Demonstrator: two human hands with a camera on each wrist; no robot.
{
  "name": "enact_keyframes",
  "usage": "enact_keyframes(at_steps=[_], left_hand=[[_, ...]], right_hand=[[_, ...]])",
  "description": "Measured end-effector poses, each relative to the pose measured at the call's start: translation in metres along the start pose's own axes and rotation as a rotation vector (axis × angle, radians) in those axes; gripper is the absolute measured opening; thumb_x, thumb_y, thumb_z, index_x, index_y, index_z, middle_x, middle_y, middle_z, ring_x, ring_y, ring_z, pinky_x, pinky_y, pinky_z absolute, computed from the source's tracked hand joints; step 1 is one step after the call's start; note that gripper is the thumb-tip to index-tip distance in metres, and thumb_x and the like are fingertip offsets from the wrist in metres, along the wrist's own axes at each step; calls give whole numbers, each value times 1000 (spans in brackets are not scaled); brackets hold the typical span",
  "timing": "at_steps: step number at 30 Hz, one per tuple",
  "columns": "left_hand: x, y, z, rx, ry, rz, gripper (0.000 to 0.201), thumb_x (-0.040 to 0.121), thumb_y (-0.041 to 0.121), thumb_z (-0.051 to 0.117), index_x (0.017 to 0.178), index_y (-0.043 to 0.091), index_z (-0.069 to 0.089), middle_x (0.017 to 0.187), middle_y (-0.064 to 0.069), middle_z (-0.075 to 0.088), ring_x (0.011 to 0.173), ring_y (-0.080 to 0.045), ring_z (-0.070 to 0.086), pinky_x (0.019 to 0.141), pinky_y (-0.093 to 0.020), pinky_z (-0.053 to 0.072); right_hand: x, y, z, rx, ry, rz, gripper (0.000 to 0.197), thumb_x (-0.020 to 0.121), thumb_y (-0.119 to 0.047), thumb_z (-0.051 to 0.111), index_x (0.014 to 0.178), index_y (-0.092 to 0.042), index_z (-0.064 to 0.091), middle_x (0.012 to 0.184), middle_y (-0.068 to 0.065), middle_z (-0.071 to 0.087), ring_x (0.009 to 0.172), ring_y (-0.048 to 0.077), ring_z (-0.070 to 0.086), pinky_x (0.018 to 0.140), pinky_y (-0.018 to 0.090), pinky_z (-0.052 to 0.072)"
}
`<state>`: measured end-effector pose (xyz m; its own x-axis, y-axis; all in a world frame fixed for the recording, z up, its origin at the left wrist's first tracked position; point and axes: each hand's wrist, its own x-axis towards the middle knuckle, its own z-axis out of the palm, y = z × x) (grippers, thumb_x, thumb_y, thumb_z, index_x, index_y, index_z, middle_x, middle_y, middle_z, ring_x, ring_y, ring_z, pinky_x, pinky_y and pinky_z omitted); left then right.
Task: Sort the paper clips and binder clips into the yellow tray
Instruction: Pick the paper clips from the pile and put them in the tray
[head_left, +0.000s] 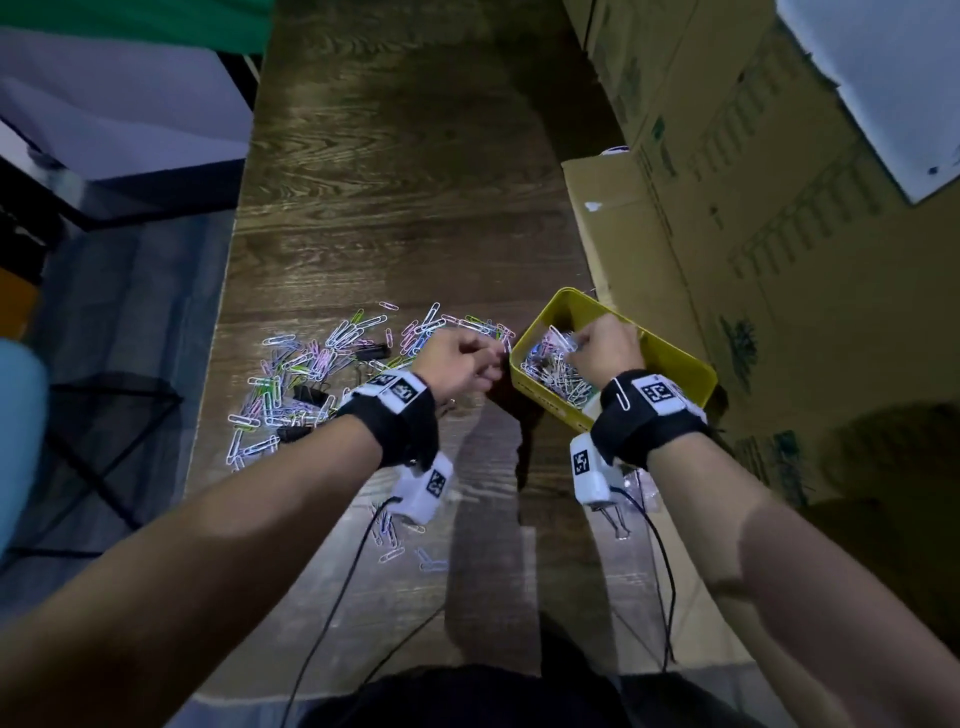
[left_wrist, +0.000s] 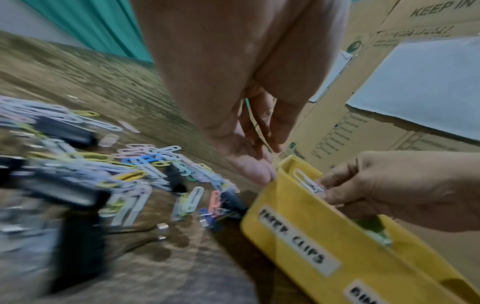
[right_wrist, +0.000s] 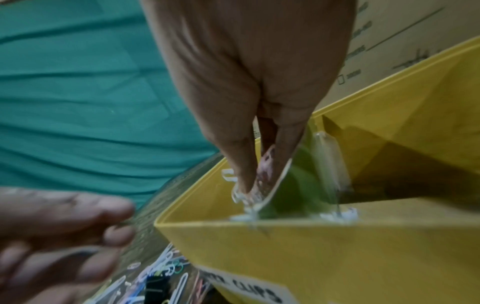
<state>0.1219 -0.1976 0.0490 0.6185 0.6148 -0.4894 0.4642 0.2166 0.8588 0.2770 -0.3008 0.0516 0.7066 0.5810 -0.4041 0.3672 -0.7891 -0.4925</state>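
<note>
Landmark is the yellow tray (head_left: 680, 364); everything placed against it. Wooden table (head_left: 395, 208) carries it, tray at the table's right side, tilted diagonal to the edge; stacked cardboard boxes (head_left: 753, 218) just beyond and right of the tray, nearly touching its far wall; green cloth (right_wrist: 78, 92) well away past the tray's far-left side. Tray wall facing the person has white labels, the nearer-to-corner one reading "...CLIPS" (first word blurred, can't read it); second label cut off. Loose pile of paper clips (head_left: 311, 364) on the table left of the tray, mixed white, pink, blue, green, reaching almost to the tray's left corner; a smaller scatter sits nearer the person than the tray; another heap of paper clips already lies inside the tray's left compartment. Black binder clips (head_left: 371, 352) mixed into the pile left of the tray. Right hand (head_left: 605, 348) is over the tray's left compartment, fingers curled down, pinching a white paper clip (left_wrist: 307, 182) between thumb and fingertips just inside the rim. Left hand (head_left: 457, 358) sits just left of the tray's corner, fingers curled inward, thumb close to fingertips; whether it pinches anything I cannot tell, wrist view too blurred. One white clip is hooked on the right wrist strap.
</note>
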Motion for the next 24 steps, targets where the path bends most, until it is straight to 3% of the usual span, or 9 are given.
enact_keyframes(at_steps=[2,4,7,9,12,14,17,20,24], left_hand=[[-11,-19,-25,20,32,-9,19,90,-1,53,84,16,60,79,-11,62,62,-19,60,63,-36,55],[-23,-40,-53,160,32,30,20,90,1,53,88,20,60,81,-10,62,62,-20,59,61,-32,49],[-48,-68,-86,759,-107,131,19,90,8,52,100,16,66,91,-2,66,76,-17,60,73,-27,48],[-66,-94,-101,1009,-210,156,25,88,9,50,109,14,62,101,1,63,86,-20,60,79,-26,47],[-89,-140,-108,1134,-255,131,42,88,24,54,128,14,44,122,-8,48,105,-26,54,92,-38,47],[-99,-165,-106,1170,-253,171,57,85,43,55,133,19,37,131,-8,38,114,-26,47,95,-42,47],[-116,-182,-100,1236,-301,305,71,80,61,50,136,19,36,134,-7,36,118,-25,39,99,-42,43],[-129,-190,-99,1208,-337,465,71,80,48,60,136,12,38,137,-14,38,121,-29,41,100,-43,43],[-144,-190,-92,1188,-171,362,77,78,57,58,140,21,28,138,-7,33,123,-25,35,101,-38,40]], right_hand=[[-4,-3,4,-86,-47,-46,36,83,-9,71,118,-10,65,120,17,63,112,32,58,97,39,48],[-12,-9,5,-118,-39,-88,44,83,-12,71,125,-15,60,122,17,62,116,33,54,98,39,45],[-34,-19,8,-64,99,-206,36,85,-17,69,120,-17,64,118,11,64,111,29,56,94,38,46],[-55,-25,19,38,164,-361,25,82,-20,72,106,-17,70,102,6,68,90,18,63,84,34,52],[-92,-24,52,-24,-143,-501,18,81,-22,73,98,-20,70,88,-6,63,75,4,57,74,23,51],[-117,-17,84,-185,-376,-575,26,81,-24,73,106,-21,67,97,-5,65,83,6,58,80,27,51],[-146,0,130,-408,-539,-645,60,82,-27,70,137,-23,45,140,2,48,123,19,48,101,33,40],[-161,12,160,-467,-520,-639,74,85,-29,67,147,-18,27,152,5,26,134,24,36,108,34,34],[-166,14,179,-424,-408,-593,70,86,-33,65,145,-16,31,144,5,36,127,23,42,104,33,39]])
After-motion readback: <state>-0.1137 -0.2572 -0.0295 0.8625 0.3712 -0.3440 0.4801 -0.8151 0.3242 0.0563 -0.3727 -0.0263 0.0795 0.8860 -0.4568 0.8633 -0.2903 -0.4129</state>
